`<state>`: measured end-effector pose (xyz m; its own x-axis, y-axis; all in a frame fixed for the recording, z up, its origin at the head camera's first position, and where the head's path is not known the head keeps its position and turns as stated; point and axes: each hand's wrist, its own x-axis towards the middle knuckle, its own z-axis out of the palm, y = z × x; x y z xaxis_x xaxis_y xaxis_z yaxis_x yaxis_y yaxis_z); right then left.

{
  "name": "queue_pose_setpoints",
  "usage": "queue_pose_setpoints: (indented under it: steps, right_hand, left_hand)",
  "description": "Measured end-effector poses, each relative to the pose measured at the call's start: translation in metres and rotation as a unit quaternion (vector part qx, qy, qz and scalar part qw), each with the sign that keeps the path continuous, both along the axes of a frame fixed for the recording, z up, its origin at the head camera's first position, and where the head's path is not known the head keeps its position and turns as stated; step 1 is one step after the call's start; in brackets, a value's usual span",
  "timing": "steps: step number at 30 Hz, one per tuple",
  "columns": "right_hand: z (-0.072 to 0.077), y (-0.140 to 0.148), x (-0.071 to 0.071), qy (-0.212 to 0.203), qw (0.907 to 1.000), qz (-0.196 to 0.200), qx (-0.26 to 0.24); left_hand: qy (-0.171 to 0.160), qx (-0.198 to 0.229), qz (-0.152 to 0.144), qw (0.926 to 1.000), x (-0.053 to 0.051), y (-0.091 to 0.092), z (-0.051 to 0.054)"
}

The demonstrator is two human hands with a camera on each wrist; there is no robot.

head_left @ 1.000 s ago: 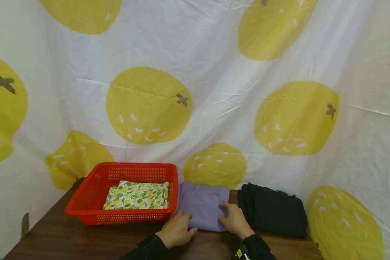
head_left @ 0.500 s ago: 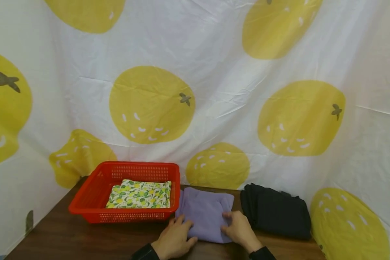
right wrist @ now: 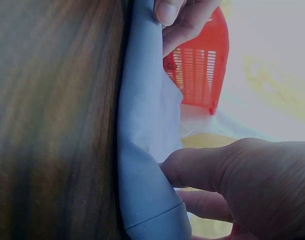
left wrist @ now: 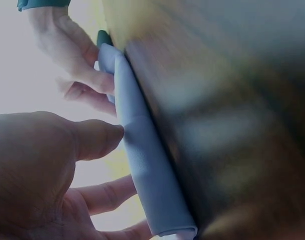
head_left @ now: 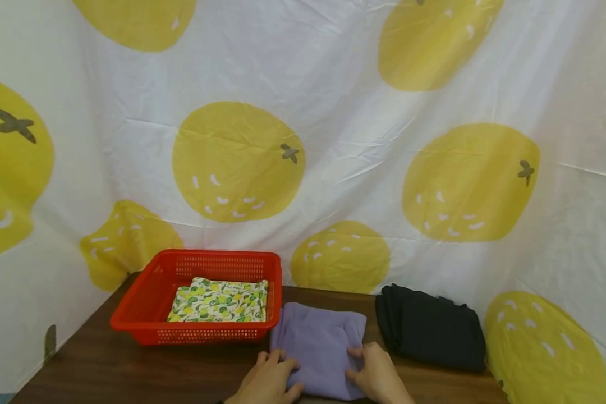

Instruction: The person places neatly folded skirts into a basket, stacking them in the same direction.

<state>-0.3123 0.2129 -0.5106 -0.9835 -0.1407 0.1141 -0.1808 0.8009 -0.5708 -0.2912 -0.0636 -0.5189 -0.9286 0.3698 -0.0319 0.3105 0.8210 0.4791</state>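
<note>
A folded purple cloth (head_left: 320, 345) lies on the wooden table in front of me, just right of the red basket. My left hand (head_left: 269, 379) touches its near left part, thumb and fingertips spread on the fabric. On the opposite side, my right hand (head_left: 380, 375) rests its fingertips and thumb on the right edge. Seen from the left wrist, the cloth (left wrist: 142, 155) is a thick folded layer flat on the wood, the left thumb pressing its near edge. In the right wrist view, the right thumb (right wrist: 192, 167) presses the cloth near a seamed corner.
A red perforated basket (head_left: 146, 325) stands at the left, holding a folded lemon-print cloth (head_left: 219, 301). At the right lies a folded black cloth (head_left: 436, 331). Behind the dark wooden table (head_left: 106, 373) hangs a white curtain (head_left: 343, 112) with yellow fruit.
Both hands have drawn the purple cloth toward me, away from the curtain, so wood now shows behind it. The basket and black cloth stay in place; the head view has shifted slightly.
</note>
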Motion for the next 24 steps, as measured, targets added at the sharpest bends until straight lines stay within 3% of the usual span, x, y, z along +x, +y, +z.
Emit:
queue_pose_setpoints:
  steps: [13,24]
  right_hand:
    - [0.005,0.001,0.019,0.013,0.9999,0.000,0.002]
    - [0.012,0.005,0.026,-0.034,0.9992,0.020,-0.002]
  left_hand:
    - [-0.048,0.038,0.012,0.9981,0.021,-0.012,0.008]
    - [-0.056,0.069,0.024,0.9958,0.031,-0.021,0.010]
